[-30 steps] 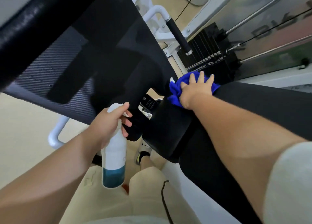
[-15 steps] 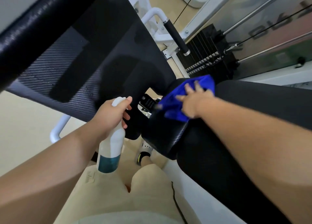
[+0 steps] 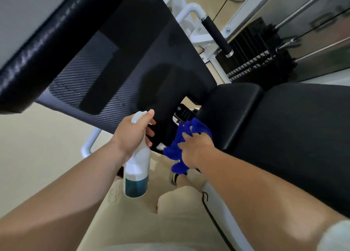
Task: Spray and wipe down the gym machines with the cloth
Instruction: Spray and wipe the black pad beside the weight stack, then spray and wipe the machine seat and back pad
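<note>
Spray bottle [image 3: 136,166], a little blue liquid inside, gripped by left hand [image 3: 132,135]; at three o'clock, right hand [image 3: 197,151] clutches the cloth [image 3: 173,152].

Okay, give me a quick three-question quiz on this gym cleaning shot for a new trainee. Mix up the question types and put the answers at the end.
1. True or false: the left hand grips the bottle.
2. Where is the cloth? A) bunched at the near end of the pad; B) draped over the bottle; C) spread flat mid-pad, untouched.
3. Which hand holds the cloth?

Key: 1 true. 2 A. 3 the right hand.
</note>
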